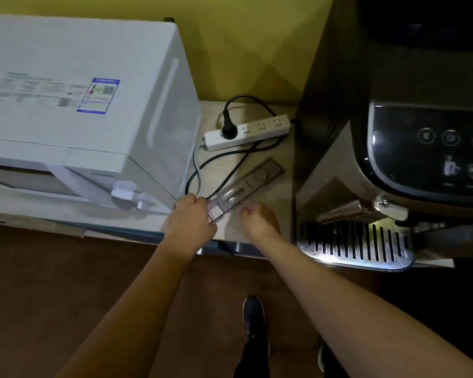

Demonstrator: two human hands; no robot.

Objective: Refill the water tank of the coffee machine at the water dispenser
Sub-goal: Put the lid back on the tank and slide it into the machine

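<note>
The clear, narrow water tank [243,186] with a grey lid stands on the counter between the white water dispenser [88,105] and the black coffee machine [410,148]. My left hand [191,218] grips the tank's near end, just right of the dispenser's white spout [126,193]. My right hand [260,219] sits close to the tank's near right side with its fingers curled and nothing visible in them. Whether it touches the tank is unclear.
A white power strip [247,131] with a black plug lies behind the tank, and black cables trail across the counter [280,197]. The coffee machine's slotted metal drip tray [352,244] juts out at the right. Brown floor and my dark shoe [253,315] are below.
</note>
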